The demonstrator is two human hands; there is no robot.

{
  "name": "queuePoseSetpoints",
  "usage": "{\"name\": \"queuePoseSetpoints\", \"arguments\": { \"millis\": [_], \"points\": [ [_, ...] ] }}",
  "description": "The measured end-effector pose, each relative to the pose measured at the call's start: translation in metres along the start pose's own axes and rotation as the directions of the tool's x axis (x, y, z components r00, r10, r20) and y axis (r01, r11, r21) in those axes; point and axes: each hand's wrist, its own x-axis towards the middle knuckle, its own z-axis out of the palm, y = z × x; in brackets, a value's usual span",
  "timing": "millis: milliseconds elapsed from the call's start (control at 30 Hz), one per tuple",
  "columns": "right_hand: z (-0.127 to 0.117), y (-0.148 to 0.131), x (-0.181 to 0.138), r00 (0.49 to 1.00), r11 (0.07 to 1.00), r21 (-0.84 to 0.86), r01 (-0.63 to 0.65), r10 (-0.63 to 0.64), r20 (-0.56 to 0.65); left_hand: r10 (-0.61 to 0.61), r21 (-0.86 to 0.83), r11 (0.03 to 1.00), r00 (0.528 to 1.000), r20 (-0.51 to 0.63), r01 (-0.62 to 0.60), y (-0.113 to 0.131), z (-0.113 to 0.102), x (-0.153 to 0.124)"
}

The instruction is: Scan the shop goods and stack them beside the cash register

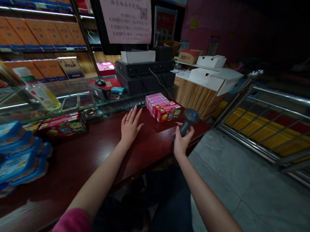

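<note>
Gripping right hand (182, 140): curled round the scanner (191, 117)
Left hand (130, 123): lay spread, palm seemingly on the counter (99, 148)

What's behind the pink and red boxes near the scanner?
Behind the pink and red boxes stands a black, box-shaped unit, with a pale cable hanging across its front. Anything low behind them is covered and can't be seen.
</note>
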Motion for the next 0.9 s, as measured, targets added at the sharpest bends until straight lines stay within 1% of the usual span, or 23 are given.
{"name": "queuePoseSetpoints", "arguments": {
  "millis": [67, 100, 133, 200, 267, 333, 400, 467, 533, 567, 600, 633, 700, 733, 767, 833, 900],
  "points": [
    [0.023, -0.009, -0.017, 0.989, 0.992, -0.011, 0.127, -0.127, -0.080, -0.095, 0.063, 0.993, 0.995, -0.027, 0.097, -0.041, -0.024, -0.020],
    [0.038, -0.014, -0.026, 0.985, 0.987, -0.001, 0.158, -0.158, -0.068, -0.142, 0.096, 0.985, 0.989, -0.042, 0.146, -0.063, -0.037, -0.032],
    [0.053, -0.018, -0.035, 0.988, 0.988, 0.025, 0.154, -0.154, -0.013, -0.186, 0.129, 0.973, 0.981, -0.056, 0.192, -0.084, -0.050, -0.043],
    [0.088, -0.023, -0.051, 0.985, 0.993, 0.093, 0.075, -0.089, 0.151, -0.278, 0.183, 0.939, 0.956, -0.093, 0.291, -0.124, -0.073, -0.064],
    [0.126, -0.025, -0.067, 0.952, 0.986, 0.160, -0.044, -0.007, 0.306, -0.373, 0.206, 0.894, 0.915, -0.153, 0.399, -0.160, -0.091, -0.082],
    [0.162, -0.022, -0.082, 0.909, 0.963, 0.214, -0.163, 0.062, 0.413, -0.445, 0.196, 0.852, 0.869, -0.216, 0.485, -0.188, -0.100, -0.093],
    [0.192, -0.017, -0.096, 0.871, 0.932, 0.240, -0.270, 0.130, 0.475, -0.495, 0.173, 0.822, 0.831, -0.255, 0.543, -0.207, -0.101, -0.098],
    [0.211, -0.009, -0.106, 0.825, 0.909, 0.219, -0.354, 0.194, 0.530, -0.538, 0.149, 0.798, 0.802, -0.261, 0.584, -0.217, -0.097, -0.099],
    [0.220, -0.003, -0.110, 0.789, 0.902, 0.179, -0.394, 0.231, 0.570, -0.570, 0.135, 0.779, 0.781, -0.255, 0.612, -0.219, -0.093, -0.098],
    [0.221, -0.001, -0.111, 0.778, 0.903, 0.162, -0.398, 0.239, 0.581, -0.568, 0.135, 0.782, 0.785, -0.248, 0.609, -0.219, -0.093, -0.098],
    [0.221, 0.001, -0.110, 0.773, 0.905, 0.149, -0.397, 0.242, 0.587, -0.554, 0.137, 0.795, 0.799, -0.236, 0.591, -0.217, -0.093, -0.098],
    [0.221, 0.002, -0.109, 0.773, 0.908, 0.143, -0.393, 0.242, 0.586, -0.523, 0.140, 0.819, 0.825, -0.215, 0.556, -0.215, -0.095, -0.097],
    [0.220, 0.003, -0.107, 0.778, 0.913, 0.132, -0.386, 0.245, 0.579, -0.428, 0.138, 0.883, 0.890, -0.156, 0.449, -0.211, -0.099, -0.098],
    [0.219, 0.003, -0.107, 0.781, 0.914, 0.127, -0.384, 0.249, 0.573, -0.381, 0.132, 0.908, 0.915, -0.135, 0.398, -0.209, -0.102, -0.098],
    [0.219, 0.003, -0.107, 0.785, 0.915, 0.124, -0.383, 0.252, 0.566, -0.349, 0.123, 0.923, 0.928, -0.129, 0.364, -0.208, -0.103, -0.097],
    [0.219, 0.003, -0.107, 0.791, 0.915, 0.125, -0.383, 0.255, 0.555, -0.339, 0.095, 0.930, 0.928, -0.158, 0.355, -0.209, -0.104, -0.097],
    [0.218, 0.003, -0.107, 0.791, 0.913, 0.131, -0.387, 0.255, 0.556, -0.363, 0.040, 0.926, 0.914, -0.180, 0.375, -0.213, -0.102, -0.096]
  ]
}}
